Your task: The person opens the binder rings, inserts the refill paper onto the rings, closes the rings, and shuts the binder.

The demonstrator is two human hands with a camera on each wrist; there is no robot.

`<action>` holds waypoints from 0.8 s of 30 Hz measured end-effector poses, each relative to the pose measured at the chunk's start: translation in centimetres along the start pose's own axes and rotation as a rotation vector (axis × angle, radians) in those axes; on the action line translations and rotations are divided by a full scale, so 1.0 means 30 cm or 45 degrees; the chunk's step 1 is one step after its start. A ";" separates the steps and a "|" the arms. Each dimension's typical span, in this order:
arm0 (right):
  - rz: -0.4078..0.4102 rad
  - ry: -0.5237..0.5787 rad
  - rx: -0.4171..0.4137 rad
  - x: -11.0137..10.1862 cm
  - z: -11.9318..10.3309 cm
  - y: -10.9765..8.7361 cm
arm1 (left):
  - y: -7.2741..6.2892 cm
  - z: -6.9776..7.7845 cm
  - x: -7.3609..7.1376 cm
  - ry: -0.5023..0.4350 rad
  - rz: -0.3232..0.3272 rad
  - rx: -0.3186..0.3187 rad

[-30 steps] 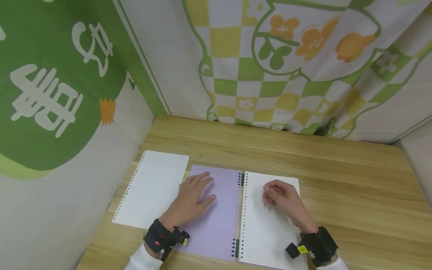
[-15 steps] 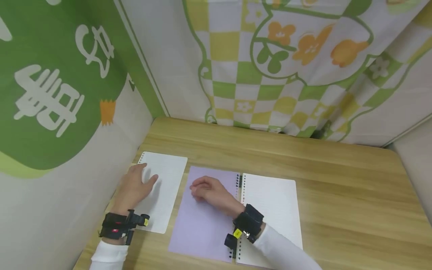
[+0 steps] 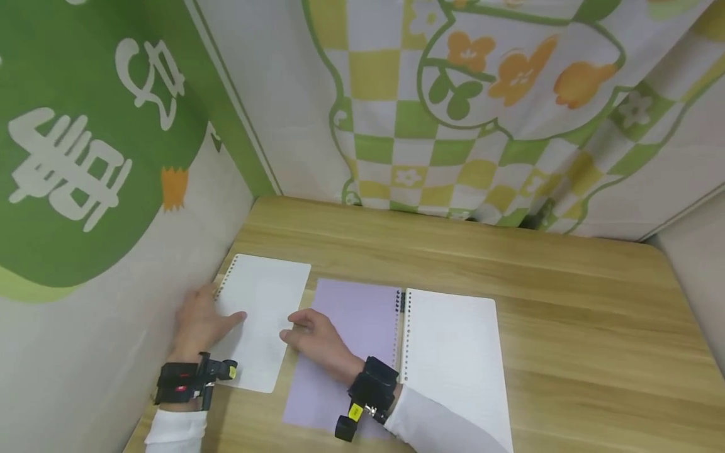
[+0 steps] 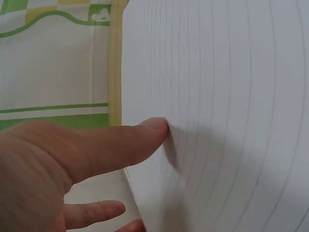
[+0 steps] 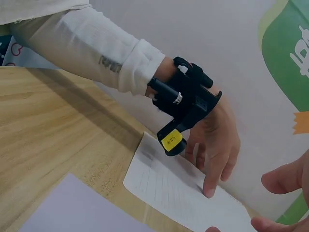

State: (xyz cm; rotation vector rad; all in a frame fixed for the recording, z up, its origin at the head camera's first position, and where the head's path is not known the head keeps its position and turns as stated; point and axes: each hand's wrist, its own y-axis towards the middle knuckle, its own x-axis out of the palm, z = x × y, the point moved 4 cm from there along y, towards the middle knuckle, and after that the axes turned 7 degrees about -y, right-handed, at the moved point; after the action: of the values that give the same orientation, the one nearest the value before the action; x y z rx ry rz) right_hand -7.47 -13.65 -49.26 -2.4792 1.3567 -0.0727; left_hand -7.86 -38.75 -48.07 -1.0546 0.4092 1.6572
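A loose white lined sheet (image 3: pixel 263 302) with punched holes down its left side lies flat at the table's left. My left hand (image 3: pixel 198 324) is at its left edge, thumb over the paper and fingers by the holes. The left wrist view has the thumb (image 4: pixel 152 130) tip right at the lined surface, other fingers extended past the edge. Over the sheet's right edge is my right hand (image 3: pixel 320 343), thumb and forefinger apart, nothing between them. Beneath its wrist lies the purple cover (image 3: pixel 357 302) of an open ring-bound notebook, its white page (image 3: pixel 453 352) to the right.
The wooden table (image 3: pixel 595 327) extends to the right and back. A light wall with a green print (image 3: pixel 187 239) rises close beside the left hand. A checkered, flowered cloth (image 3: pixel 419 138) hangs behind the table.
Both hands have moved left: the left from the purple cover to the loose sheet's far-left edge, the right from the white page across the cover to the sheet's right edge.
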 end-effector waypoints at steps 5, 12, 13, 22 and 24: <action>0.016 0.023 0.017 -0.002 0.004 0.000 | 0.019 -0.016 -0.008 -0.080 -0.028 -0.026; 0.018 0.067 0.044 -0.023 0.024 0.008 | 0.060 -0.084 -0.015 -0.227 -0.050 -0.116; 0.021 0.070 0.045 -0.027 0.026 0.010 | 0.063 -0.092 -0.019 -0.238 -0.041 -0.114; 0.072 0.149 0.051 -0.066 0.022 0.020 | 0.050 -0.101 -0.055 -0.407 -0.068 -0.099; 0.074 0.210 0.061 -0.068 0.024 0.022 | 0.044 -0.094 -0.055 -0.454 -0.095 -0.130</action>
State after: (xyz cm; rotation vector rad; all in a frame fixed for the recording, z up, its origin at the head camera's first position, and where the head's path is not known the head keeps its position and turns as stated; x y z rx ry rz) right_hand -9.00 -12.13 -49.92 -2.4380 1.4730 -0.2987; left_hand -7.77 -42.24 -48.62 -0.8143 0.0514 1.7695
